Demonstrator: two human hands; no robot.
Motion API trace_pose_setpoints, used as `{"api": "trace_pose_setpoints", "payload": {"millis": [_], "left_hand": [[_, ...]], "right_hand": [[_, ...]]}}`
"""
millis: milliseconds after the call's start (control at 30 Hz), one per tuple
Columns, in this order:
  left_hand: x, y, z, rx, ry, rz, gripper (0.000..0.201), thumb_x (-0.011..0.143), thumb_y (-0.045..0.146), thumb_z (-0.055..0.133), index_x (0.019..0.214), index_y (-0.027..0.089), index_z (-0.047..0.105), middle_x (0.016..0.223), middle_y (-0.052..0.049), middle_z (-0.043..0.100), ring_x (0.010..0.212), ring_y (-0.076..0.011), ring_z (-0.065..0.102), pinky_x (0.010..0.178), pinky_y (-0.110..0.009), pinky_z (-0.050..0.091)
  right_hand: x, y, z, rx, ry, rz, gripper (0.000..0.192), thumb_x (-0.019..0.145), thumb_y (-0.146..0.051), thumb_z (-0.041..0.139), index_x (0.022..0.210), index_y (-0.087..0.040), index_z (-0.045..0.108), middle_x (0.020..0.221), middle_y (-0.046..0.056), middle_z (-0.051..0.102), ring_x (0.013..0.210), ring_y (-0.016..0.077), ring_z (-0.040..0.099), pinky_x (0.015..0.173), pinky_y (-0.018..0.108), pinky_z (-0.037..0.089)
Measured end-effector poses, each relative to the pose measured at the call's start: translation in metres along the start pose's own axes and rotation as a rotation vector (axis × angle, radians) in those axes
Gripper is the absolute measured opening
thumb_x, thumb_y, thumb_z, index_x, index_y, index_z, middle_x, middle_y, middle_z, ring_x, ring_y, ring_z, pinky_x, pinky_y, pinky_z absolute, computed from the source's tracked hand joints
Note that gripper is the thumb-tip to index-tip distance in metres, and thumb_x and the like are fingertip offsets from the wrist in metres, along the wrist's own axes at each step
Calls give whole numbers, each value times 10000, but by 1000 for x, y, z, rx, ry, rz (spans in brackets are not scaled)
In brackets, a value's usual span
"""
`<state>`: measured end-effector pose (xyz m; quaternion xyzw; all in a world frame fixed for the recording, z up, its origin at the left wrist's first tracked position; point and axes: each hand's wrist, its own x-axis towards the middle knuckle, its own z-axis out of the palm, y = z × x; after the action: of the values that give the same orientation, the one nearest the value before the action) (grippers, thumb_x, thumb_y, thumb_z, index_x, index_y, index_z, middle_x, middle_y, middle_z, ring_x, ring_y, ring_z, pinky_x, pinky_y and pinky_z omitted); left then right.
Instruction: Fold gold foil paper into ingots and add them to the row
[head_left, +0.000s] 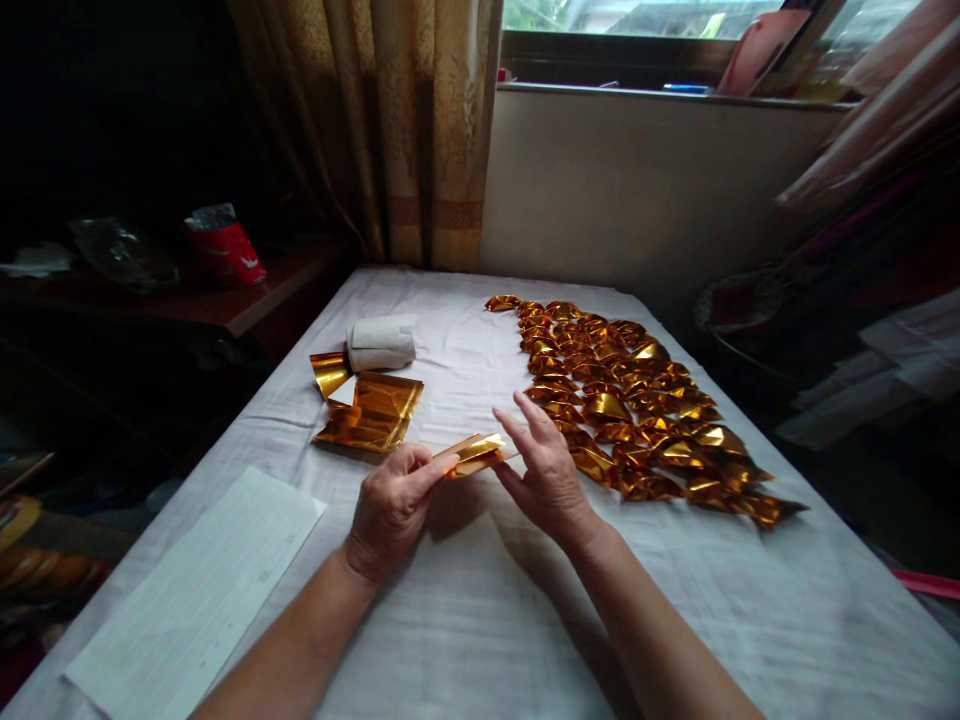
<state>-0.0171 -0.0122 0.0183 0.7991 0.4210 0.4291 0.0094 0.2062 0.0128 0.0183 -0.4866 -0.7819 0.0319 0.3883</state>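
Gripping the folded gold-foil piece by its left end, the left hand closes thumb and fingers on it, above the middle of the tabletop, which is covered with a white cloth. The piece extends to the right, its layers slightly parted at the free end. The right hand is positioned at that free end, fingers extended and spread, thumb just beside the foil; whether the thumb makes contact cannot be determined.

Component locations are as follows. Beyond the left hand, a stack of flat gold sheets lies on the cloth. Behind the stack stands a curved gold strip, next to the left end of a white roll lying on its side. At near left, a white printed sheet lies flat at an angle, close to the tabletop's left edge. Finished-looking gold pieces, puffed in the middle and pointed at the ends, are set out in close rows on the right side, from near the far edge toward the right hand.

Adjacent fixtures: a patterned curtain hangs behind the tabletop; a red container rests on dark wooden furniture at left.
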Motion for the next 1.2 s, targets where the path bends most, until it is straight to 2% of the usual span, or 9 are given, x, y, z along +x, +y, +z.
{"api": "trace_pose_setpoints", "payload": {"millis": [100, 167, 333, 467, 567, 700, 867, 1000, 1200], "left_hand": [[-3, -3, 3, -100, -21, 10, 308, 934, 117, 503, 1145, 248, 686, 875, -20, 612, 780, -94, 613, 675, -184, 538], [-4, -4, 4, -132, -10, 15, 306, 931, 119, 517, 1155, 247, 682, 903, -28, 620, 821, -106, 629, 709, -204, 558], [-1, -4, 5, -110, -8, 53, 316, 937, 127, 507, 1187, 242, 663, 1124, -73, 640, 1034, -155, 646, 880, -283, 575], [-1, -5, 10, -46, -108, 50, 320, 952, 150, 475, 1218, 231, 634, 1222, -93, 631, 1142, -187, 617, 947, -336, 558], [-4, -5, 13, -28, -197, 38, 283, 929, 159, 521, 1177, 206, 649, 1203, -99, 656, 1109, -199, 629, 946, -350, 550], [-6, -3, 11, 12, -286, 32, 216, 889, 160, 571, 1062, 214, 689, 1136, -72, 696, 1039, -209, 641, 911, -376, 535], [-4, 4, 6, 38, -315, 15, 158, 871, 186, 603, 971, 249, 708, 1045, -29, 727, 1044, -220, 616, 950, -433, 456], [-5, 5, 7, 55, -315, -57, 125, 869, 181, 610, 915, 249, 705, 998, -11, 737, 1050, -221, 602, 1005, -460, 385], [-5, 5, 9, 53, -336, -176, 71, 877, 238, 621, 865, 239, 691, 971, -12, 710, 953, -187, 606, 910, -373, 420]], "right_hand": [[1, 6, -6, -70, -72, -141, 278, 833, -186, 620, 1069, -301, 711, 1379, 68, 574, 1337, 303, 447, 1044, 496, 407], [2, 7, -9, -83, -80, -194, 237, 849, -171, 602, 985, -316, 732, 1280, 37, 651, 1292, 278, 498, 1021, 464, 416], [0, 5, -8, -142, 10, -177, 291, 899, -155, 551, 1052, -337, 719, 1269, 25, 666, 1217, 254, 558, 988, 432, 405], [-8, 5, 1, -276, -72, -187, 251, 908, -163, 571, 1060, -302, 713, 1271, 50, 665, 1176, 268, 577, 954, 420, 414], [-14, 3, 4, -317, -164, -185, 263, 886, -164, 605, 1110, -267, 697, 1273, 72, 660, 1163, 277, 575, 957, 421, 421], [-19, -3, 0, -280, -225, -222, 248, 890, -189, 609, 1125, -214, 686, 1233, 101, 672, 1119, 265, 588, 911, 389, 468], [-24, -8, -5, -195, -296, -186, 187, 908, -199, 591, 1056, -231, 701, 1124, 71, 709, 1013, 231, 616, 856, 356, 497], [-28, -2, -3, -111, -297, -139, 182, 901, -199, 587, 1022, -242, 716, 1104, 66, 714, 989, 224, 621, 843, 357, 501], [-32, 8, -3, 13, -254, -10, 168, 910, -251, 578, 963, -255, 738, 1074, 55, 721, 995, 212, 625, 879, 370, 478]]}}
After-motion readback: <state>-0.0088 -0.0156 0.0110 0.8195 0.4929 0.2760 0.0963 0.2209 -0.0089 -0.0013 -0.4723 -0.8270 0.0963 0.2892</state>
